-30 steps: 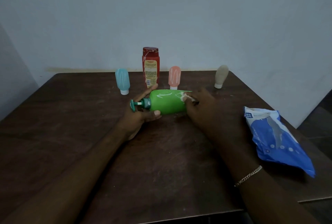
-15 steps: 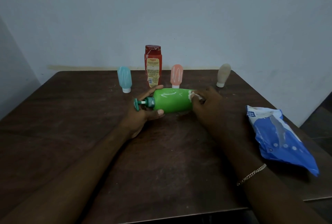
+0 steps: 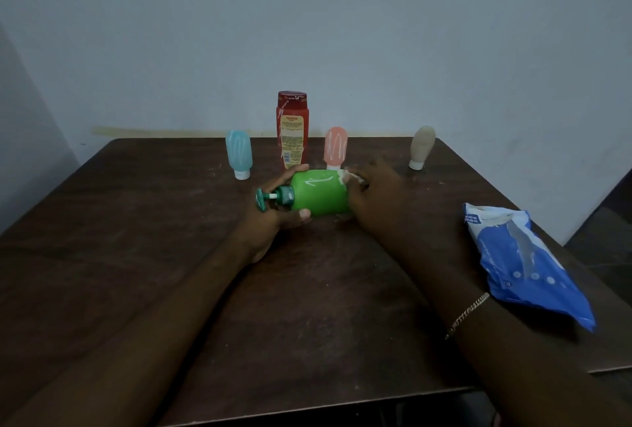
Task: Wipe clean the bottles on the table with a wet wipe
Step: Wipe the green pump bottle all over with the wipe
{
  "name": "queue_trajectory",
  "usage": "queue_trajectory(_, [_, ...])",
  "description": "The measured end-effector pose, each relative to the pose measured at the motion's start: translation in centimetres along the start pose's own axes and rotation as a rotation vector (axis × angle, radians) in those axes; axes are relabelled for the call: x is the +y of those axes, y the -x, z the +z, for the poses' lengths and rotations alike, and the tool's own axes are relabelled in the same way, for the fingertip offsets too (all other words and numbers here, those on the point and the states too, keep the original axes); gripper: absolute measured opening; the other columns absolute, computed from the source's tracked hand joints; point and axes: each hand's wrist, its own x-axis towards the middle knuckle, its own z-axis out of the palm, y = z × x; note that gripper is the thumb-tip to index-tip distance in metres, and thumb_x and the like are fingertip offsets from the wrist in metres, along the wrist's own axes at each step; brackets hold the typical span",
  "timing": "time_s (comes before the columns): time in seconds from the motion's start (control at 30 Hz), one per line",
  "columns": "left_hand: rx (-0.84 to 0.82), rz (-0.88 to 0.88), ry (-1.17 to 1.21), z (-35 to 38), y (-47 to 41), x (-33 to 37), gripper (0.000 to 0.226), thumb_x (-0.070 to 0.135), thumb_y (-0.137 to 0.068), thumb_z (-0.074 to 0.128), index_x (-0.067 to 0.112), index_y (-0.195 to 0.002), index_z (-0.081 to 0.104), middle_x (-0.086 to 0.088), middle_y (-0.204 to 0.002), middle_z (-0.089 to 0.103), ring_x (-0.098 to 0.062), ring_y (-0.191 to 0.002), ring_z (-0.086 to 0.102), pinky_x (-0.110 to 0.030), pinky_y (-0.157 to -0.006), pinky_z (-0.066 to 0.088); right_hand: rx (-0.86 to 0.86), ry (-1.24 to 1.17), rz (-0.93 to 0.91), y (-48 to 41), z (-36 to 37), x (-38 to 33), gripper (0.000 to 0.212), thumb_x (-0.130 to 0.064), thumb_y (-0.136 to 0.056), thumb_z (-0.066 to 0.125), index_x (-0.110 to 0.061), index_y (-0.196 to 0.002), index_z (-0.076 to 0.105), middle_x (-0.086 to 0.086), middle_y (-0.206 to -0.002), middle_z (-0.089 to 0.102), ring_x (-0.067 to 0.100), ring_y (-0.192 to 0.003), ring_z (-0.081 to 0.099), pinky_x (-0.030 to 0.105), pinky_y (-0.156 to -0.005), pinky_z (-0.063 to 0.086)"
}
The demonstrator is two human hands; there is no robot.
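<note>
A green pump bottle (image 3: 318,197) lies on its side above the dark table (image 3: 136,255), pump head pointing left, white scribbles on its body. My left hand (image 3: 273,221) grips its neck end from below, thumb in front. My right hand (image 3: 376,197) covers the bottle's base end and presses a crumpled white wet wipe (image 3: 349,176) against it. Behind stand a blue tube (image 3: 238,158), a red bottle (image 3: 291,129), a pink tube (image 3: 336,149) and a beige tube (image 3: 421,146), all upright.
A blue and white wet wipe pack (image 3: 523,262) lies near the table's right edge. A pale wall rises right behind the table. The table's front edge runs under my forearms.
The camera shifted slightly, so everything sits a little further right in view. My right hand with the wipe stays at the bottle's base end; the left grip is unchanged.
</note>
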Motion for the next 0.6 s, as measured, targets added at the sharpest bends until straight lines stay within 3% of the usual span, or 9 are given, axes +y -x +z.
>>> queue_trajectory(0.07, [0.012, -0.003, 0.003, 0.0, 0.0, 0.1, 0.074, -0.018, -0.077, 0.066, 0.024, -0.138, 0.057, -0.009, -0.14, 0.057, -0.03, -0.127, 0.058, -0.047, -0.097, 0.055, -0.041, -0.019, -0.083, -0.7, 0.5, -1.5, 0.013, -0.015, -0.089, 0.063, -0.007, -0.089, 0.073, 0.003, -0.08, 0.055, 0.012, -0.068, 0.049, 0.007, -0.062, 0.034])
queue_trajectory(0.13, [0.009, 0.003, -0.004, 0.0, 0.0, 0.1, 0.074, -0.018, -0.078, 0.066, 0.019, -0.141, 0.054, -0.009, -0.14, 0.058, -0.03, -0.126, 0.059, -0.048, -0.096, 0.055, -0.026, -0.066, -0.131, -1.3, 1.2, -2.2, 0.011, -0.013, -0.086, 0.064, -0.007, -0.088, 0.073, 0.008, -0.078, 0.059, 0.015, -0.067, 0.053, 0.022, -0.062, 0.042])
queue_trajectory(0.23, [0.031, -0.004, 0.014, -0.1, 0.1, 0.1, 0.072, -0.018, -0.077, 0.066, 0.02, -0.138, 0.056, -0.006, -0.135, 0.062, -0.029, -0.124, 0.06, -0.044, -0.093, 0.056, 0.015, -0.108, -0.155, -1.1, 1.9, -2.0, 0.008, -0.01, -0.086, 0.062, -0.007, -0.085, 0.07, 0.009, -0.08, 0.058, 0.017, -0.069, 0.055, 0.026, -0.062, 0.042])
queue_trajectory(0.37, [0.03, 0.001, 0.03, -0.1, -0.1, 0.1, 0.074, -0.02, -0.076, 0.067, 0.022, -0.137, 0.057, -0.004, -0.135, 0.062, -0.028, -0.124, 0.061, -0.046, -0.093, 0.057, 0.033, -0.115, -0.139, -0.8, 1.9, -0.7, 0.009, -0.009, -0.087, 0.063, -0.004, -0.085, 0.07, 0.006, -0.081, 0.057, 0.01, -0.069, 0.049, 0.004, -0.064, 0.03])
queue_trajectory(0.43, [0.043, -0.007, 0.044, -0.1, -0.3, 0.0, 0.074, -0.02, -0.077, 0.065, 0.021, -0.138, 0.056, -0.005, -0.137, 0.061, -0.029, -0.124, 0.061, -0.047, -0.093, 0.057, 0.065, -0.11, -0.086, -1.1, 2.1, -0.3, 0.01, -0.009, -0.087, 0.064, -0.003, -0.084, 0.071, 0.006, -0.081, 0.058, 0.008, -0.068, 0.047, 0.0, -0.062, 0.028])
queue_trajectory(0.6, [0.049, -0.051, 0.072, 0.1, -0.1, 0.5, 0.071, -0.01, -0.073, 0.068, 0.016, -0.137, 0.054, -0.008, -0.128, 0.067, -0.025, -0.116, 0.066, -0.035, -0.083, 0.06, -0.06, -0.144, -0.19, -0.4, 2.6, -2.6, 0.014, -0.012, -0.091, 0.06, -0.005, -0.098, 0.071, 0.003, -0.089, 0.056, 0.01, -0.074, 0.052, 0.009, -0.066, 0.035])
